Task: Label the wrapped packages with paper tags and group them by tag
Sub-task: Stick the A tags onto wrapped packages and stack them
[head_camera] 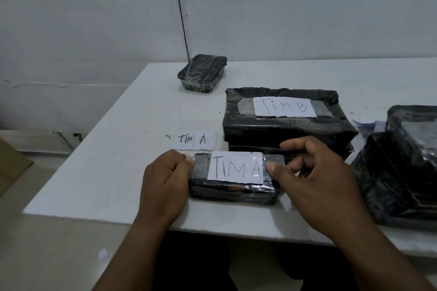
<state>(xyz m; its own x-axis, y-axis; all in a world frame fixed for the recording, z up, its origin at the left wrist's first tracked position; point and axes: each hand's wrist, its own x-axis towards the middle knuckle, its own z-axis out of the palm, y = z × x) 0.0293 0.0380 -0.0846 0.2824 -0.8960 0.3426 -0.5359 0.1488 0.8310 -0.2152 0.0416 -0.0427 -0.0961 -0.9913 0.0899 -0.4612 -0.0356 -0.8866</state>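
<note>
The small black package [233, 190] sits on the white table [99, 172], right between the two hands. A paper tag [236, 167] that says "TIM A" lies on top of it under clear tape.

The left hand [163, 179] curls its fingers round the package's left end and holds it. The right hand [316, 172] presses its thumb on the tape at the tag's right side, with the other fingers loosely bent.

To do this well, rub the tape flat from the middle out, so no edge lifts. Keep the left hand holding tight.

A spare "TIM A" tag [194, 140] lies just past the left hand. The big "TIM B" package [283, 125] sits just past the right hand.
</note>
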